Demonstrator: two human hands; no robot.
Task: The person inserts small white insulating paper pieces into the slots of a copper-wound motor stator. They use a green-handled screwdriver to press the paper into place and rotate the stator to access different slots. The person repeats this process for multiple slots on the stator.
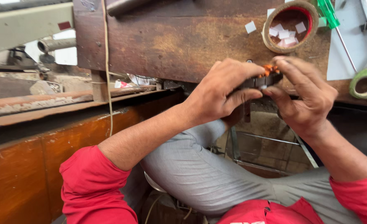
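My left hand (pixel 218 97) grips a small dark block (pixel 263 81) from its left side: thumb beneath, fingers curled over the top. My right hand (pixel 305 97) closes on the same block from the right, index finger arched over the top edge and thumb pressed against the lower face. The block therefore sits between both hands, pinched at each end, held at the front edge of the wooden bench (pixel 179 41) and just above my lap. A row of small orange parts (pixel 270 69) stands along the top of the block, directly under my right index fingertip. I cannot tell what the block is beyond that; my fingers cover most of it.

On the bench beyond my right hand lies a roll of tape (pixel 290 25), flat, with small white squares (pixel 285 35) collected inside its core; one more white square lies just left of it. A green-handled screwdriver (pixel 334 29) lies to the right of the roll, over a grey sheet. A green ring-shaped piece (pixel 363 84) rests near the bench edge, right of my right hand.
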